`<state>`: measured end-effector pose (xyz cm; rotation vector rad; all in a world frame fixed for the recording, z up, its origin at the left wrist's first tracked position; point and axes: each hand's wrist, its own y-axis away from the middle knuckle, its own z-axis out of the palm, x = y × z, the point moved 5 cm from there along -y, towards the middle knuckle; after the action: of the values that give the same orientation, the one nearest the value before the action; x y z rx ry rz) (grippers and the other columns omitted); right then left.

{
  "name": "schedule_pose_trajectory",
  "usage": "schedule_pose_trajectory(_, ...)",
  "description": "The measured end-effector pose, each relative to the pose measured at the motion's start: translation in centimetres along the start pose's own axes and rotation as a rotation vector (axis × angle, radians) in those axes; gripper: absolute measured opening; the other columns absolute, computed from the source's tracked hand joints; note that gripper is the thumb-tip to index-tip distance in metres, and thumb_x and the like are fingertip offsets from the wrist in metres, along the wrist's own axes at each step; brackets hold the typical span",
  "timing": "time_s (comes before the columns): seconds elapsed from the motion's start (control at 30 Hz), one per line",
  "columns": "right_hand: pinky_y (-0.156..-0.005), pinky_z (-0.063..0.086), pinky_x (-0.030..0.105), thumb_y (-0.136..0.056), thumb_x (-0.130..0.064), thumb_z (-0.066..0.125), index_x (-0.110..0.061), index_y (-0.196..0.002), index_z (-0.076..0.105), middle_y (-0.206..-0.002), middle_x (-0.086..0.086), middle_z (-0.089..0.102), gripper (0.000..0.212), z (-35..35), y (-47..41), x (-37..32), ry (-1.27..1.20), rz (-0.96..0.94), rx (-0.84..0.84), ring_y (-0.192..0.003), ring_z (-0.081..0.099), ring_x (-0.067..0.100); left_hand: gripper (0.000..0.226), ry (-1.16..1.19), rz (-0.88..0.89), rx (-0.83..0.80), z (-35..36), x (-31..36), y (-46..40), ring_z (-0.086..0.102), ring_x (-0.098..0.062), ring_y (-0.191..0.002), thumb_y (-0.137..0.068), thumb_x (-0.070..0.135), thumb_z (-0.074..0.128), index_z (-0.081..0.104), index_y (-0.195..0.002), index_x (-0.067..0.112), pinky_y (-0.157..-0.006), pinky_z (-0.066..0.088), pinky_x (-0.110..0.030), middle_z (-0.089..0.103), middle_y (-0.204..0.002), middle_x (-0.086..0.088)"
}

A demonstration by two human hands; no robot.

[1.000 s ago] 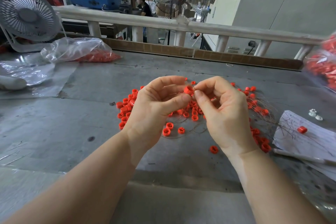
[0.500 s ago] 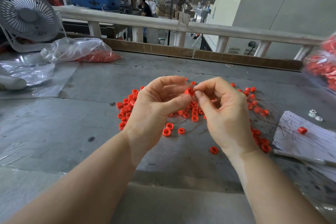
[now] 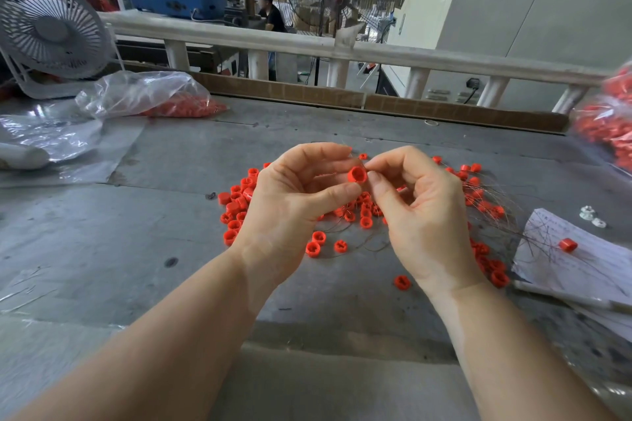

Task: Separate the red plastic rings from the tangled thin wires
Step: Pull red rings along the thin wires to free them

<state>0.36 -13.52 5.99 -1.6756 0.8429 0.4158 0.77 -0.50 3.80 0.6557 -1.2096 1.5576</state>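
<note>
Head view: both hands were raised together above the grey table [image 3: 102, 249], meeting over the scatter of red rings [image 3: 239, 205]. The left hand [image 3: 290, 202] curled its thumb and fingers round a single red ring [image 3: 357, 175], holding it up with its open end turned toward the camera. The right hand [image 3: 420, 215] pinched thumb and forefinger just beside that ring, apparently on a thin wire too fine to make out at the pinch.

Compared with half a second earlier, the held ring showed more fully between the fingertips and had turned to face the viewer; before that it sat partly hidden behind the thumbs. That suggests the ring was being worked free of its wire and the pull-off was close to done, though whether the wire had fully left the ring could not be told.

The tangled thin wires [image 3: 502, 215] lay to the right of the hands, spreading from the ring pile onto a sheet of paper [image 3: 588, 270] where one stray ring [image 3: 568, 245] rested. Most rings on the table were still among or beside wires, so much of the job looked to remain.

At the far left a clear plastic bag [image 3: 136, 92] held more red parts, near a white fan [image 3: 48, 31].
</note>
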Motion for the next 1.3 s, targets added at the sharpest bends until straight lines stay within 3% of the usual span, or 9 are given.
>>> schedule_pose_trajectory(0.13, -0.061, 0.04, 0.008, -0.086, 0.001, 0.061, -0.018, -0.08, 0.061, -0.072, -0.008, 0.064, 0.02, 0.0, 0.02, -0.02, -0.014, 0.0, 0.006, -0.066, 0.056, -0.001, 0.032, -0.01, -0.007, 0.0, -0.13, -0.15, -0.01, 0.067, -0.014, -0.075, -0.058, 0.002, 0.072, 0.066, -0.087, 0.014, -0.068, 0.057, -0.029, 0.071, -0.084, -0.002)
schedule_pose_trajectory(0.53, -0.062, 0.04, 0.006, -0.085, 0.001, 0.061, -0.017, -0.081, 0.062, -0.071, -0.011, 0.062, 0.018, -0.17, 0.0, -0.33, 0.003, -0.026, 0.008, -0.067, 0.057, -0.002, 0.032, -0.017, -0.011, -0.017, -0.06, -0.25, 0.01, 0.067, -0.014, -0.075, -0.061, 0.001, 0.07, 0.065, -0.091, 0.01, -0.067, 0.056, -0.024, 0.07, -0.083, -0.002)
schedule_pose_trajectory(0.77, -0.064, 0.04, 0.007, -0.084, -0.004, 0.06, -0.021, -0.08, 0.061, -0.069, -0.011, 0.062, 0.018, 0.3, 0.07, -0.05, -0.029, -0.009, -0.021, -0.067, 0.057, -0.002, 0.034, -0.256, 0.048, 0.064, -0.23, -0.02, 0.04, 0.066, -0.009, -0.073, -0.069, -0.009, 0.071, 0.066, -0.093, 0.014, -0.069, 0.057, -0.024, 0.069, -0.076, 0.007)
schedule_pose_trajectory(0.9, -0.065, 0.04, 0.006, -0.085, -0.001, 0.06, -0.02, -0.081, 0.061, -0.07, -0.013, 0.061, 0.019, 0.22, 0.07, -0.05, -0.018, -0.018, -0.014, -0.068, 0.057, -0.004, 0.028, -0.301, 0.072, 0.066, -0.13, 0.04, 0.15, 0.067, -0.012, -0.076, -0.069, -0.002, 0.073, 0.069, -0.089, 0.017, -0.073, 0.057, -0.025, 0.071, -0.08, 0.004)
schedule_pose_trajectory(1.07, -0.064, 0.039, 0.005, -0.085, 0.001, 0.061, -0.018, -0.081, 0.062, -0.07, -0.013, 0.062, 0.02, 0.04, -0.02, -0.01, -0.026, -0.011, 0.006, -0.067, 0.057, -0.005, 0.028, -0.121, -0.068, 0.032, -0.14, -0.57, 0.18, 0.068, -0.019, -0.091, -0.066, 0.014, 0.068, 0.072, -0.094, 0.016, -0.087, 0.054, -0.034, 0.073, -0.091, -0.005)
schedule_pose_trajectory(1.3, -0.064, 0.038, 0.005, -0.085, 0.002, 0.062, -0.015, -0.081, 0.063, -0.07, -0.013, 0.061, 0.017, 0.02, 0.03, -0.02, 0.011, -0.013, 0.002, -0.068, 0.057, -0.005, 0.037, -0.076, -0.132, 0.042, 0.09, -0.86, 0.23, 0.063, -0.031, -0.1, -0.066, 0.014, 0.066, 0.067, -0.101, 0.003, -0.1, 0.045, -0.048, 0.069, -0.1, -0.018)
